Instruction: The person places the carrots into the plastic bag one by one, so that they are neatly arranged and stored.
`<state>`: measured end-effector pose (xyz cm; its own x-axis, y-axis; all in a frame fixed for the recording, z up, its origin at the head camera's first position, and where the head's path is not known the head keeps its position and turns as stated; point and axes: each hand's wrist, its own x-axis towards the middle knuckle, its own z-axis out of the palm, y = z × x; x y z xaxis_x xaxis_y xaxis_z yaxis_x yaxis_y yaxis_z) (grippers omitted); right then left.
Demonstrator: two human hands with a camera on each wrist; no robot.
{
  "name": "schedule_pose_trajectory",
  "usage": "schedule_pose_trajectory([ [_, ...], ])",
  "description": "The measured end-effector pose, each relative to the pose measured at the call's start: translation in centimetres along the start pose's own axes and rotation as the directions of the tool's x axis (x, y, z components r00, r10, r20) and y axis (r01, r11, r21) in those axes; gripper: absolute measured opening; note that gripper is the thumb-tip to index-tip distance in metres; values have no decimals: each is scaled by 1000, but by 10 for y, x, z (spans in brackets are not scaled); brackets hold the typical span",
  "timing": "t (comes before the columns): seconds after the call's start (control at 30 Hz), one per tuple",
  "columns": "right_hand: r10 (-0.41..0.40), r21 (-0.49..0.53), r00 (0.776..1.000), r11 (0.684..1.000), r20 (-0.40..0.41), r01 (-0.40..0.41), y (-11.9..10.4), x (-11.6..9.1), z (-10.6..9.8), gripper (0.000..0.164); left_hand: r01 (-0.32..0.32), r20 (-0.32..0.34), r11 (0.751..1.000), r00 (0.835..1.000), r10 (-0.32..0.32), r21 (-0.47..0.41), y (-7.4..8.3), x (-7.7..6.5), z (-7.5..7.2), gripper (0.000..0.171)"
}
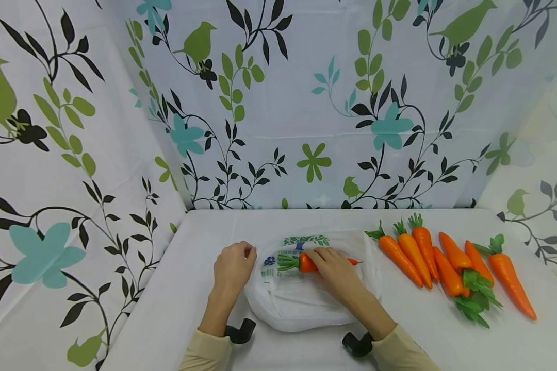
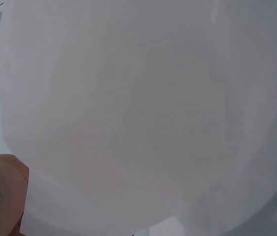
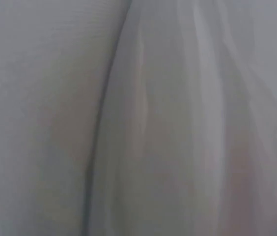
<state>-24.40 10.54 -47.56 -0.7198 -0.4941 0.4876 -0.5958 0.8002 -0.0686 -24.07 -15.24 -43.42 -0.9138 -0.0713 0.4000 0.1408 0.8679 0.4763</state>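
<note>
A white plastic bag (image 1: 297, 304) with green and blue print lies bulging in the middle of the table. Over its printed face, my right hand (image 1: 331, 270) grips an orange carrot (image 1: 308, 263) from above. The carrot lies sideways, its green tops pointing left and its thin tip showing right of the fingers. At the bag's left edge, my left hand (image 1: 234, 265) has curled fingers and pinches the plastic there; the fingertips are mostly hidden. White plastic fills most of the left wrist view, with part of the left hand (image 2: 3, 194) at the lower left.
Several carrots (image 1: 510, 283) with leafy tops lie in a loose group on the white table (image 1: 209, 226), right of the bag. Black wrist cameras (image 1: 241, 331) sit at both wrists. A patterned cloth (image 1: 278, 129) hangs behind the table and at its sides.
</note>
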Motion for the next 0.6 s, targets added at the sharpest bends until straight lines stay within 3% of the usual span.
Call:
schedule_pose_trajectory([
  [0.33, 3, -41, 996, 999, 85, 0, -4, 12, 3, 45, 2, 2, 1000, 1000, -2, 2, -1, 0, 0, 19],
  [0.6, -28, -65, 998, 997, 58, 32, -5, 15, 16, 37, -1, -4, 1000, 1000, 1, 4, 0, 1, 1, 19],
])
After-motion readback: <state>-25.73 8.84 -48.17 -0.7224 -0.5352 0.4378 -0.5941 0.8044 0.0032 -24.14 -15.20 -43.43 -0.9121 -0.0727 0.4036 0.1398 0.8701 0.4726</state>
